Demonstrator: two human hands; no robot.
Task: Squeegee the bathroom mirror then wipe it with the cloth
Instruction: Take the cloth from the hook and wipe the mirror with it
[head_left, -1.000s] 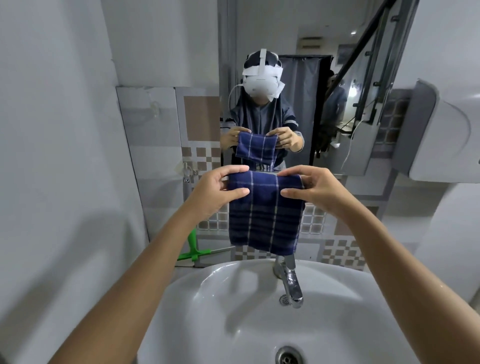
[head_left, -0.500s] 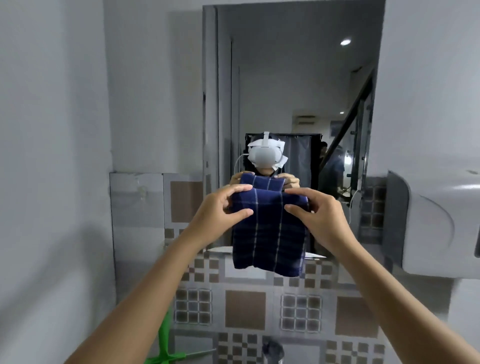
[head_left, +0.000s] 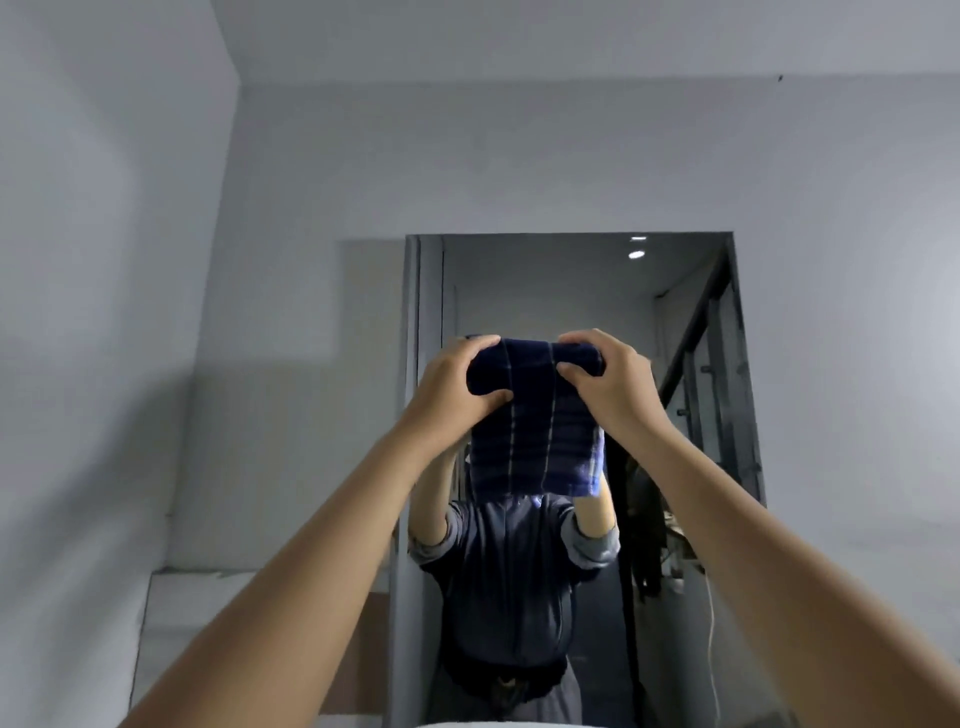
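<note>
The dark blue checked cloth (head_left: 535, 431) was held up before the upper part of the mirror (head_left: 561, 291); its top edge was clamped at the left by the left hand (head_left: 452, 387) and at the right by the right hand (head_left: 610, 387); the rest hung down folded.

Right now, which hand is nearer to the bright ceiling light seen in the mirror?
Right. The right hand grips the cloth below the light, slightly left of it; the left hand grips the cloth's other corner, farther left.
</note>
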